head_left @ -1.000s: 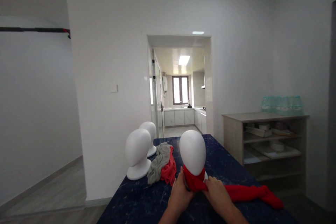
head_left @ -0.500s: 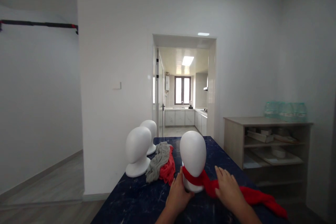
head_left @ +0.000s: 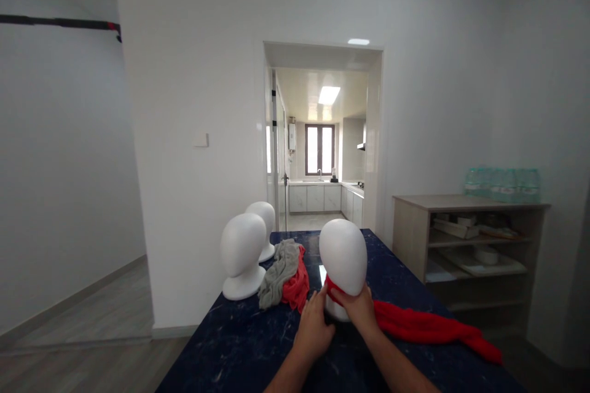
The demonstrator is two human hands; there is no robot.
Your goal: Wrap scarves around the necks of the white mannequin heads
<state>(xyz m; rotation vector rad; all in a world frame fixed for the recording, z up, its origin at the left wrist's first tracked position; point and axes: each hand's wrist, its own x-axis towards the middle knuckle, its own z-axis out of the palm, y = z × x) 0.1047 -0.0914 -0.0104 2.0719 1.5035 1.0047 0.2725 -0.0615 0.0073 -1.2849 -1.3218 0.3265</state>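
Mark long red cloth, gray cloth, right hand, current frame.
Long red cloth (head_left: 426, 325): head view, on its loose trailing length.
Gray cloth (head_left: 280, 271): head view, middle of its folds.
Right hand (head_left: 361, 312): head view, back of the hand.

1. Daylight shows in a dark-framed window (head_left: 319, 148) above white kitchen cabinets (head_left: 314, 199), beyond a doorway (head_left: 375, 135).
2. A ceiling light (head_left: 329, 95) glows.
3. Pale walls (head_left: 198, 73) and gray flooring (head_left: 104, 313) frame a dark-blue veined bench (head_left: 239, 344) and an open shelf unit (head_left: 410, 239).
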